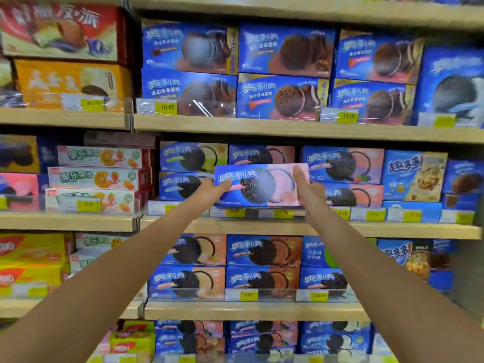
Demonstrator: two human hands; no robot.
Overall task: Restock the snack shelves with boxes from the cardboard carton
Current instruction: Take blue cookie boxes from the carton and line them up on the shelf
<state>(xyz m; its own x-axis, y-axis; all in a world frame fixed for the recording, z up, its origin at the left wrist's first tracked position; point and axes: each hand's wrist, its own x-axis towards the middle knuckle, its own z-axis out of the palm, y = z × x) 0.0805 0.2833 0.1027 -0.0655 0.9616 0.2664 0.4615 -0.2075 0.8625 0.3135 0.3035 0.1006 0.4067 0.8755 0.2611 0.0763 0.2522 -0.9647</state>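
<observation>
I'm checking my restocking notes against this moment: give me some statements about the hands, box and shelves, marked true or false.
1. The left hand and right hand both hold the blue-and-pink box, one at each end. True.
2. The box is level with the top row of goods. False: it is before the second shelf down.
3. The cardboard carton is in view. False: no carton shows.
4. Yellow price tags sit along the shelf fronts. True.

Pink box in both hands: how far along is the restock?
Done: shelves around look full. In hand: left hand and right hand hold the pink box at the middle shelf front, not yet seated. Left: push it in; carton out of view, so remaining stock unknown.
</observation>
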